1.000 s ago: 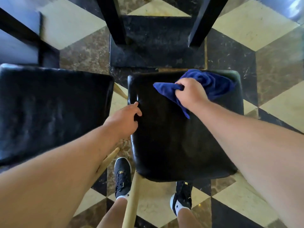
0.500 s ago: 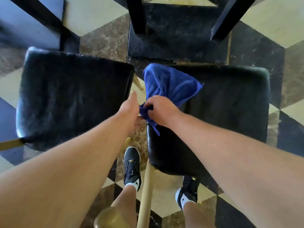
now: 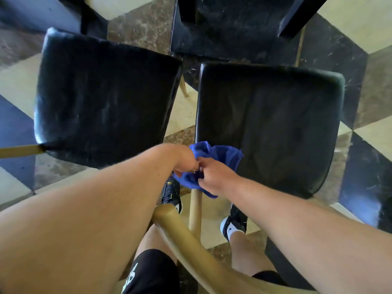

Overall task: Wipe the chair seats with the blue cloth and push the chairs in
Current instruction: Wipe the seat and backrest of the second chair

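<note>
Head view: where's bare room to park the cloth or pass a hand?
Left seat is bare across its top. Right seat is bare except its near-left corner, crowded by left hand, right hand and bunched blue cloth. The floor gap between the seats looks wide enough for a hand.

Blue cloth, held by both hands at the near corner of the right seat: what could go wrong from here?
1. The left hand and right hand pinch the blue cloth in a bunch hanging past the edge of the right seat; a fumbled handover could drop it on the floor.
2. So bunched, it may wipe the left seat only in part.
3. The left shoe stands close to the gold chair leg; pushing in could catch it.
</note>
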Demonstrator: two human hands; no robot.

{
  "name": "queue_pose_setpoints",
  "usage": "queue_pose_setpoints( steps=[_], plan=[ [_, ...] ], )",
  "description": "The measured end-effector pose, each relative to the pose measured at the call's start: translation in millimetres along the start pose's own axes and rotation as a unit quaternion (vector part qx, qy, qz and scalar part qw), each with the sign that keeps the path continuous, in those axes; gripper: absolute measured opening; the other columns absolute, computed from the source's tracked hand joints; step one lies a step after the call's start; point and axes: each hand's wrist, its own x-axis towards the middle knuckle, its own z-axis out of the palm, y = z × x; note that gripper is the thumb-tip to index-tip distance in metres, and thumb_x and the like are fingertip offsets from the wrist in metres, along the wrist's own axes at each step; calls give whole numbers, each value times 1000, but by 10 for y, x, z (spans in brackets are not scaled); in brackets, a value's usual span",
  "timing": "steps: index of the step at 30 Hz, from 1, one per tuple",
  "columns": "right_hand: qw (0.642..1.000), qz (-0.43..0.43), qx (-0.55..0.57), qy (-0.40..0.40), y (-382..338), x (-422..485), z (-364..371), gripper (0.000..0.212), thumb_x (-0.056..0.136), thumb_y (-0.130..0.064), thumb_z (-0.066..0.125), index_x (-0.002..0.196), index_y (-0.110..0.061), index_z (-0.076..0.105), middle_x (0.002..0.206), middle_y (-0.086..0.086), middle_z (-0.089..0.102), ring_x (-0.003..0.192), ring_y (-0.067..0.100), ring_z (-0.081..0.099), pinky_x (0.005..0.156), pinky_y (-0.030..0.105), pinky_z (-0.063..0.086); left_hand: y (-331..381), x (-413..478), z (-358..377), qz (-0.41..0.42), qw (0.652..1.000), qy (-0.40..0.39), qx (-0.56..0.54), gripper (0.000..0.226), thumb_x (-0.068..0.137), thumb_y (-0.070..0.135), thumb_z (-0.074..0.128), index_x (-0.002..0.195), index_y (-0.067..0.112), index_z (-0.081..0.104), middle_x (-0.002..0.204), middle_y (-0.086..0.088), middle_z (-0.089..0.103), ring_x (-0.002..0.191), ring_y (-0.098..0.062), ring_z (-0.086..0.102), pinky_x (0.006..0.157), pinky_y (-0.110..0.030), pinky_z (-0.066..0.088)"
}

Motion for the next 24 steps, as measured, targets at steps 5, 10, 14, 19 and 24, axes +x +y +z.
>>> queue_pose_setpoints(
  steps=[5, 10, 14, 19, 24],
  plan=[
    [975, 82, -196, 61, -151, -179, 66, 49, 94, -48, 59, 135, -21, 52, 137, 9, 41, 120, 40, 43, 93, 50, 47, 21, -104, -7, 7, 994, 1, 109, 32, 106, 40, 49, 101, 12, 62, 86, -6, 64, 66, -19, 57, 53, -30, 41],
    [980, 165, 58, -96, -360, -143, -40, 22, 98, -17, 51, 107, -8, 69, 99, 14, 71, 88, 31, 68, 78, 39, 58, 53, -233, 55, 1, 986, 21, 168, 34, 107, 40, 51, 94, 10, 61, 78, -3, 57, 62, -17, 54, 51, -28, 40],
    [933, 216, 261, -121, -360, -499, -209, 17, 95, -11, 50, 97, -11, 66, 89, 12, 64, 81, 27, 61, 72, 38, 51, 29, -497, 93, 7, 980, -10, 197, 42, 105, 42, 56, 133, 11, 60, 90, -3, 64, 75, -19, 67, 56, -29, 51],
    [863, 193, 424, -196, -566, -1146, -485, 20, 94, -12, 48, 85, -10, 66, 72, 8, 69, 66, 22, 66, 66, 29, 51, 24, -1060, 102, 32, 983, 58, 173, 39, 105, 35, 58, 139, 16, 65, 127, -9, 70, 114, -27, 68, 82, -30, 57],
    [908, 52, 404, -100, -1197, -1619, -873, 25, 88, -20, 51, 64, -18, 57, 59, 5, 55, 53, 21, 54, 51, 27, 43, -76, -1625, 81, 58, 974, 218, 17, 38, 103, 17, 58, 140, 13, 60, 145, -6, 61, 135, -27, 54, 109, -37, 43]
  ],
)
